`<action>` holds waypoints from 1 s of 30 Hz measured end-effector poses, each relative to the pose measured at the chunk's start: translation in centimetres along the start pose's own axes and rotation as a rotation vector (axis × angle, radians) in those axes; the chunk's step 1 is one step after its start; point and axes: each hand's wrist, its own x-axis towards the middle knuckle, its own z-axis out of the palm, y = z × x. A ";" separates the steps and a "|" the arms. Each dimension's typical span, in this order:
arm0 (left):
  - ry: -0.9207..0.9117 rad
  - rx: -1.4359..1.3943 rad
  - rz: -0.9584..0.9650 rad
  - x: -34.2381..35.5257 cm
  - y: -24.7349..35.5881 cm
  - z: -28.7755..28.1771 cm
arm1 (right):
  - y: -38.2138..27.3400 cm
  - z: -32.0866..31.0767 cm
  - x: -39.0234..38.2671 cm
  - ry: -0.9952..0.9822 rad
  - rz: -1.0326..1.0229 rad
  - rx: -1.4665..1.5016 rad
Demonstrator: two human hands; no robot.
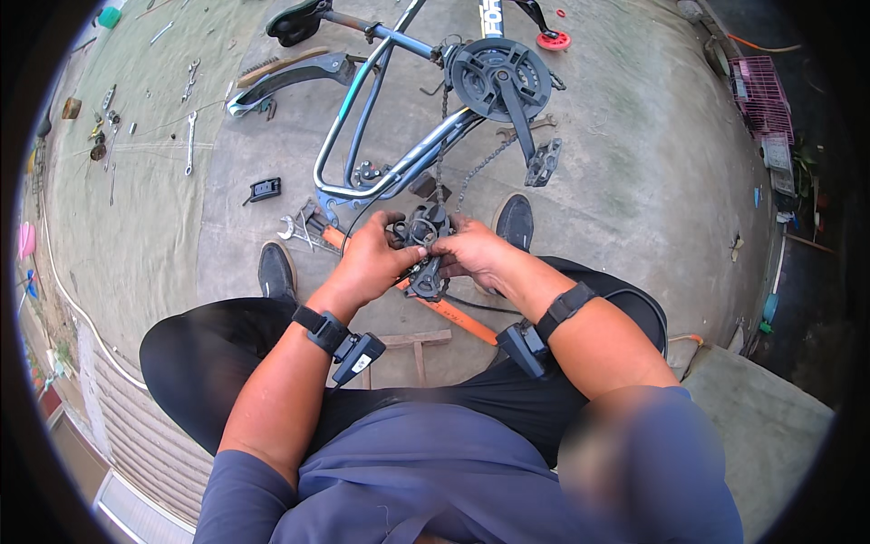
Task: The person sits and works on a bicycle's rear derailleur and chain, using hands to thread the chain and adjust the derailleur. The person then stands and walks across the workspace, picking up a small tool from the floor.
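In front of me, my left hand [381, 249] and my right hand [471, 249] grip a dark rear derailleur [423, 283] from either side, fingers curled around it. A bike chain [440, 172] hangs from the blue bicycle frame [337, 145] down to the derailleur, and a black cable runs from it past my left hand. The chainrings with crank [498, 82] and a pedal [542, 163] lie on the far side of my hands. Below the derailleur lies an orange bar [467, 322], partly hidden by the part and my hands.
Wrenches [292, 228] lie left of my hands, near a small black part [265, 189]. More tools [190, 140] are spread on the left mat [136, 227]. A saddle [292, 23] is at the top. A pink wire cage [759, 100] stands at the right edge. My shoes flank the work.
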 end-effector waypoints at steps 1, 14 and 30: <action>0.004 -0.017 0.001 0.0 -0.1 0.1 | 0.0 0.1 -0.1 0.004 -0.006 -0.010; 0.027 -0.198 -0.072 -0.4 -0.1 -0.1 | -0.4 -0.2 -0.3 -0.022 0.042 0.013; 0.060 -0.421 -0.162 -1.3 0.2 -0.2 | -1.6 -0.3 -1.1 -0.034 0.002 0.030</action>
